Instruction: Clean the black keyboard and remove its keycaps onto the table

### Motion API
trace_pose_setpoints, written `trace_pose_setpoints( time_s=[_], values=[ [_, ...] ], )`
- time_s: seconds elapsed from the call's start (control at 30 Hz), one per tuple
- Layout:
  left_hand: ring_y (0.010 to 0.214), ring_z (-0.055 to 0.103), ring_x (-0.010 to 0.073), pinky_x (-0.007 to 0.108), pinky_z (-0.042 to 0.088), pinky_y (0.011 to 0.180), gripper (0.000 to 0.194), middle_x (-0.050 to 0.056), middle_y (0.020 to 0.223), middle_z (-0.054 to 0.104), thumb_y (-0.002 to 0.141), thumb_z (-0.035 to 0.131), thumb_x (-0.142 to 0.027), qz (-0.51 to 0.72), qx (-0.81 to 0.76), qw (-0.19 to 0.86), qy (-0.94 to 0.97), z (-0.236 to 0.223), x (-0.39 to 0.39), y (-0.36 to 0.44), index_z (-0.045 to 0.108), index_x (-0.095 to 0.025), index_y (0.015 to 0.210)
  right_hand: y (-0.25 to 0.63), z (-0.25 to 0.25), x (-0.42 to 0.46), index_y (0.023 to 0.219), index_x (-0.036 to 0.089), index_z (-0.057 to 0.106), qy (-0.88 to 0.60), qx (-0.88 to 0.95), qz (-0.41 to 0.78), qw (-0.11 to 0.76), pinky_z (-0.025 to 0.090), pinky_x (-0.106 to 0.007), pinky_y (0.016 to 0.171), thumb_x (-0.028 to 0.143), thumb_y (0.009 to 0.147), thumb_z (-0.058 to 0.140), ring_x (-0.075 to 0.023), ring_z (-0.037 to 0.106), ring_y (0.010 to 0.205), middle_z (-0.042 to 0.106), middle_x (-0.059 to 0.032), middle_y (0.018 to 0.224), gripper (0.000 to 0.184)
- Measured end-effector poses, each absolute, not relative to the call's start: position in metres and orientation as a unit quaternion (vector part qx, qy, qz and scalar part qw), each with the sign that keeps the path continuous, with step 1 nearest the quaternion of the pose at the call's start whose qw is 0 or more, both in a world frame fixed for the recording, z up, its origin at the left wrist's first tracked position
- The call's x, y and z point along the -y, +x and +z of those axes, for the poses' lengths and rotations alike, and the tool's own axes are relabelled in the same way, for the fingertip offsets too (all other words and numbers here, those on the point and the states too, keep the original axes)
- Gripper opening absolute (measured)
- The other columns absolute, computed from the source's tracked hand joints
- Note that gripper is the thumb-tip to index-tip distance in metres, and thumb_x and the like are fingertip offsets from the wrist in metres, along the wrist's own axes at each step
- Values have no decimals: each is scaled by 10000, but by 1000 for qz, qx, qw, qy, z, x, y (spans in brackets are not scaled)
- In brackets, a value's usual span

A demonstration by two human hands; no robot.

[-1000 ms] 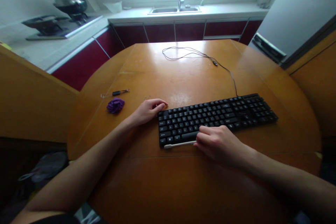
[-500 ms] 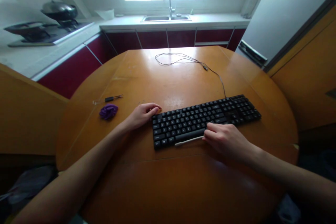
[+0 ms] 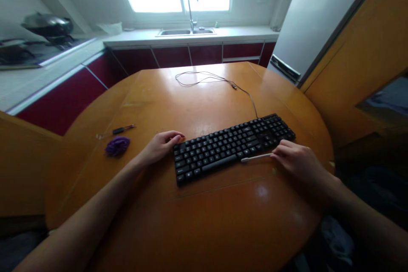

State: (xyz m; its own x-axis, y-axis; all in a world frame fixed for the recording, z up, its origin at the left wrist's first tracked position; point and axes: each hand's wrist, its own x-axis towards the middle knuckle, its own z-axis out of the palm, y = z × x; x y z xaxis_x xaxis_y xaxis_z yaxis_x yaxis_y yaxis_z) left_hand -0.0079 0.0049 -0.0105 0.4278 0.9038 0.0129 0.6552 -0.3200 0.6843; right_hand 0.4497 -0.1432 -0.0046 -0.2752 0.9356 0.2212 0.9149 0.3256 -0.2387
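Observation:
A black keyboard (image 3: 223, 146) lies slanted on the wooden table (image 3: 204, 221). My left hand (image 3: 162, 144) rests at its upper left corner, with thumb and fingers drawn together against that corner. The undersides of those fingers are hidden. In a pinch, my right hand (image 3: 295, 157) holds a thin white cotton swab (image 3: 256, 157). The swab's tip points left and is along the keyboard's front edge, right of the space bar. Whether the tip touches the keyboard, I cannot tell.
Left of my left hand lie a crumpled purple cloth (image 3: 117, 146) and a small black-handled tool with thin metal ends (image 3: 123, 129). The keyboard's cable (image 3: 207, 78) loops across the far side of the table. Beyond are a sink (image 3: 175, 32), a stove with pans and a refrigerator (image 3: 314, 21).
My right hand has slid the cotton swab rightward along the keyboard's front edge, from the left corner past the space bar. My left hand stays at the corner. The view has turned right.

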Motion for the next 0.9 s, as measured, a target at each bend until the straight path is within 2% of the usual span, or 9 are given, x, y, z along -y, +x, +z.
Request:
trace_pose_setpoints(
  time_s=[0.23, 0.6, 0.9],
  values=[
    [887, 708, 239, 321, 545, 809, 468, 76, 975, 778, 915, 512, -555, 197, -496, 308, 787, -10, -8, -8, 753, -168, 1025, 497, -6, 153, 820, 235, 690, -670, 716, 52, 187, 455, -323, 688, 385, 948, 608, -203, 638, 767, 682, -39, 886, 213],
    [940, 716, 250, 334, 540, 846, 469, 78, 1024, 782, 919, 507, -565, 193, -494, 306, 790, -12, -10, -10, 751, -182, 1038, 548, -29, 180, 789, 234, 689, -764, 601, 6, 236, 470, -347, 735, 413, 879, 629, -229, 654, 787, 713, -46, 868, 209],
    [943, 716, 255, 333, 538, 854, 480, 76, 1024, 783, 922, 511, -576, 194, -487, 311, 793, -14, -13, -10, 754, -181, 1044, 558, -44, 194, 766, 225, 664, -812, 510, -19, 284, 459, -343, 685, 446, 846, 601, -248, 662, 731, 716, -76, 782, 243]
  ],
)
